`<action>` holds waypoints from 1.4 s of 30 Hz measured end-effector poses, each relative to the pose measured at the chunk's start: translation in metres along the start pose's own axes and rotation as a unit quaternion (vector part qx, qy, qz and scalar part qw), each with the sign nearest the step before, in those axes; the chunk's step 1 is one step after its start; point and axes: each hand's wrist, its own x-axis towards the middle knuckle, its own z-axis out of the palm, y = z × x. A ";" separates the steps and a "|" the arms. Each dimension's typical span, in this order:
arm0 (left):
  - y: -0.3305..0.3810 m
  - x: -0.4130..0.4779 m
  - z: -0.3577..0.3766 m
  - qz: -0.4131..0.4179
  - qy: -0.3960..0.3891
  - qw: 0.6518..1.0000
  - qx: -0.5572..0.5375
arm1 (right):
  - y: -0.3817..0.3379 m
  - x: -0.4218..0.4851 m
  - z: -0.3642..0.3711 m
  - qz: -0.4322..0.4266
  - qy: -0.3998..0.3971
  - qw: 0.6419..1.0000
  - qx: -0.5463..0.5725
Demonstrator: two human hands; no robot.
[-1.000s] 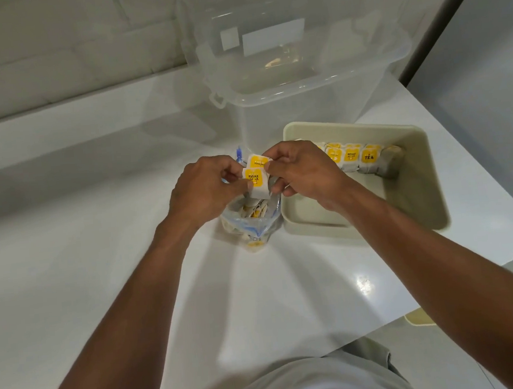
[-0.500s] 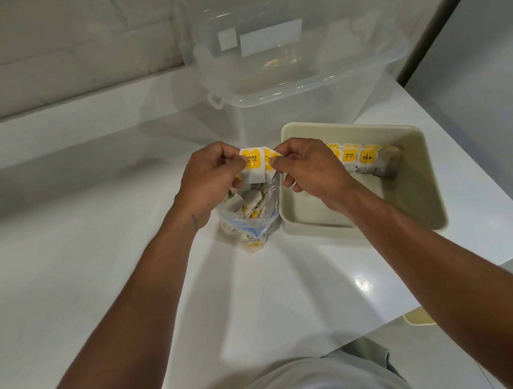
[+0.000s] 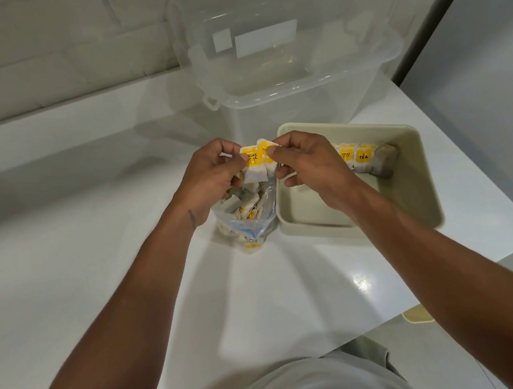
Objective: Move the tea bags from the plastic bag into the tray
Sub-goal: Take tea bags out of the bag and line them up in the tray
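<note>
Pinching what looks like two tea bags (image 3: 257, 165), left hand (image 3: 209, 179) and right hand (image 3: 311, 165) hover above the plastic bag (image 3: 253, 225).

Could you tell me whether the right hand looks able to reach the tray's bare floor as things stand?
Probably yes: the right hand hovers over the open tray, nothing lies between, and the row of tea bags fills only its far side. It pinches the held tea bags with the left hand.
</note>
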 end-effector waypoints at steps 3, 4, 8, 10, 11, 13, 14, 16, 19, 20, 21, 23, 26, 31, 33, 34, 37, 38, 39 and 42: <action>-0.001 0.000 0.001 0.000 -0.006 1.000 0.000 | 0.001 0.000 0.002 -0.013 -0.017 0.999 -0.024; 0.000 -0.001 0.001 0.003 -0.009 1.000 -0.002 | 0.002 0.000 0.003 -0.018 -0.011 0.999 -0.040; 0.004 -0.004 -0.006 0.010 -0.046 0.999 -0.006 | 0.001 0.004 0.001 -0.023 0.026 0.998 -0.058; 0.004 -0.004 -0.013 0.016 -0.066 0.997 0.027 | 0.000 0.004 -0.002 -0.012 0.032 0.999 -0.036; 0.004 -0.004 -0.015 0.024 -0.066 0.996 0.046 | 0.000 0.004 -0.003 -0.004 0.032 0.999 -0.025; 0.003 -0.002 -0.018 0.038 -0.049 0.995 0.073 | -0.001 0.004 -0.006 0.007 0.031 0.999 -0.011; 0.001 -0.001 -0.019 0.040 -0.039 0.995 0.085 | -0.001 0.004 -0.007 0.010 0.030 0.999 -0.008; -0.003 0.003 -0.021 0.034 -0.030 0.989 0.141 | -0.001 0.003 -0.007 0.015 0.025 1.000 -0.001; -0.005 0.003 -0.021 0.003 -0.049 0.968 0.248 | -0.002 0.002 -0.006 0.013 0.021 1.000 -0.003; -0.003 0.003 -0.021 0.002 -0.038 0.954 0.298 | -0.002 0.002 -0.006 0.012 0.023 1.000 -0.003; -0.001 0.002 -0.021 0.004 -0.015 0.936 0.352 | -0.003 0.001 -0.006 0.011 0.024 1.000 -0.001; 0.003 0.001 -0.020 0.022 0.019 0.923 0.383 | -0.003 0.001 -0.007 0.008 0.025 1.000 0.002; 0.009 0.002 -0.018 0.058 -0.033 0.971 0.228 | -0.002 0.000 -0.007 0.007 0.012 1.000 -0.007; 0.022 0.002 -0.004 0.051 -0.110 0.991 0.062 | 0.001 -0.001 -0.010 -0.006 -0.013 1.000 -0.015; 0.022 0.005 0.000 0.061 -0.085 0.993 0.062 | 0.001 -0.002 -0.012 -0.013 -0.017 1.000 -0.002; 0.021 0.006 0.001 0.062 -0.068 0.994 0.061 | 0.002 -0.002 -0.013 -0.013 -0.013 1.000 0.006; 0.022 0.010 0.002 0.060 -0.034 0.996 0.061 | 0.004 -0.001 -0.022 0.001 0.006 1.000 0.025; 0.023 0.010 0.002 0.056 -0.029 0.996 0.061 | 0.005 -0.001 -0.025 0.008 0.011 1.000 0.028; 0.024 0.011 0.001 0.051 -0.028 0.996 0.062 | 0.005 -0.001 -0.029 0.014 0.015 0.999 0.033; 0.029 0.010 0.002 0.055 -0.044 0.996 0.053 | 0.006 -0.002 -0.040 0.021 0.022 0.998 0.051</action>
